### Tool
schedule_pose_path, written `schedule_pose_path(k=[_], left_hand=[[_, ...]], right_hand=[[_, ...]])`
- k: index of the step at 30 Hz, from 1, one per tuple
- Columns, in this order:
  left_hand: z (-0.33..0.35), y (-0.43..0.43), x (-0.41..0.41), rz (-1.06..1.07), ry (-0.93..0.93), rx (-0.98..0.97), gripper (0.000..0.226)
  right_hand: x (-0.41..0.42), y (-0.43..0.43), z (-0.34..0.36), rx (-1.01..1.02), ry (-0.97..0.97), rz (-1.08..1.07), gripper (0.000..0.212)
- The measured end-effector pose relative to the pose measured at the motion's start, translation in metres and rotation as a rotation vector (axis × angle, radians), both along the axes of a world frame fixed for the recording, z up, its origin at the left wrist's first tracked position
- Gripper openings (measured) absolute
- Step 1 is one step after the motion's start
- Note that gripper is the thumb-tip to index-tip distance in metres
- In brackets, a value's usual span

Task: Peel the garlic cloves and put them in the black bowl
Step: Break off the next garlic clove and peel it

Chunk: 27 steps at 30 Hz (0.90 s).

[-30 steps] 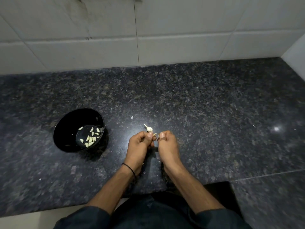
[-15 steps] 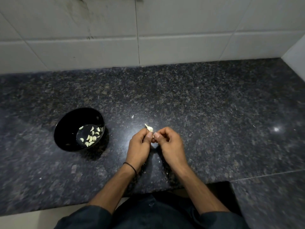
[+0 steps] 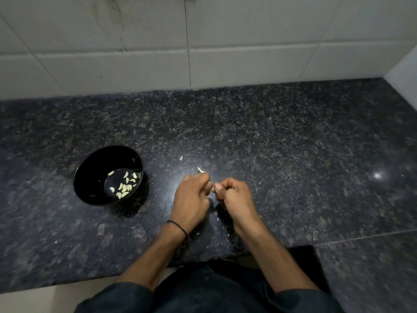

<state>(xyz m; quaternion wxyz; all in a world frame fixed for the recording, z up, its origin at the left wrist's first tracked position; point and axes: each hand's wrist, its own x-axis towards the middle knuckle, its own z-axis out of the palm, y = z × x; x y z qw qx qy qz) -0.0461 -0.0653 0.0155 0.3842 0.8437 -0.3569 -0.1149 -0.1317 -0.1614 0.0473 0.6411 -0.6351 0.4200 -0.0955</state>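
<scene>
Garlic clove point(image 3: 213, 189) pinched between both grips.
Your left hand point(image 3: 191, 197) and right hand point(image 3: 234, 197) each pinch it; the black bowl point(image 3: 90, 175) sits leftward, nearer your left hand.

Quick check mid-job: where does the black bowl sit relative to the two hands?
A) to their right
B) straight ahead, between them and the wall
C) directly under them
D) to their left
D: the black bowl stands on the counter to the left of the left hand, farther from the right hand; both hands pinch a garlic clove.
</scene>
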Motion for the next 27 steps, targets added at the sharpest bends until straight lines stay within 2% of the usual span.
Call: schedule_pose_path(k=[1, 3, 5, 6, 8, 10, 12, 13, 16, 18, 23, 27], left_hand=[[0.001, -0.002, 0.002, -0.026, -0.112, 0.024, 0.011], [0.006, -0.006, 0.003, -0.030, -0.198, -0.005, 0.013], [0.005, -0.006, 0.001, 0.014, -0.145, -0.051, 0.018], [0.003, -0.006, -0.002, 0.056, -0.029, -0.080, 0.021], [0.001, -0.005, -0.004, 0.144, 0.403, -0.166, 0.025], [0.005, -0.008, -0.010, 0.224, 0.768, -0.266, 0.030], [0.014, -0.011, -0.012, 0.275, 0.949, -0.275, 0.034], [0.018, -0.011, -0.012, 0.283, 1.012, -0.261, 0.036], [0.023, -0.009, -0.010, 0.257, 1.185, -0.251, 0.037], [0.023, -0.008, -0.013, 0.263, 1.173, -0.254, 0.037], [0.012, -0.005, -0.019, 0.266, 0.762, -0.287, 0.030], [0.010, -0.002, -0.019, 0.224, 0.666, -0.271, 0.013]], right_hand=[[0.001, -0.001, -0.001, 0.092, 0.014, -0.025, 0.024], [0.004, -0.003, 0.001, 0.401, -0.019, -0.047, 0.026], [0.004, -0.003, 0.004, 0.590, -0.074, -0.049, 0.026], [0.005, -0.002, 0.003, 0.589, -0.093, -0.052, 0.026], [0.003, 0.002, 0.001, 0.378, -0.120, -0.052, 0.025], [0.000, 0.002, -0.005, 0.009, -0.144, -0.005, 0.024], [-0.002, 0.000, -0.010, -0.279, -0.158, 0.071, 0.019], [-0.003, 0.000, -0.013, -0.352, -0.163, 0.099, 0.017], [-0.003, 0.000, -0.015, -0.422, -0.176, 0.121, 0.015], [-0.004, 0.000, -0.014, -0.428, -0.156, 0.121, 0.014], [-0.002, 0.001, -0.010, -0.361, -0.008, 0.028, 0.019], [-0.002, 0.000, -0.007, -0.334, 0.038, -0.025, 0.023]])
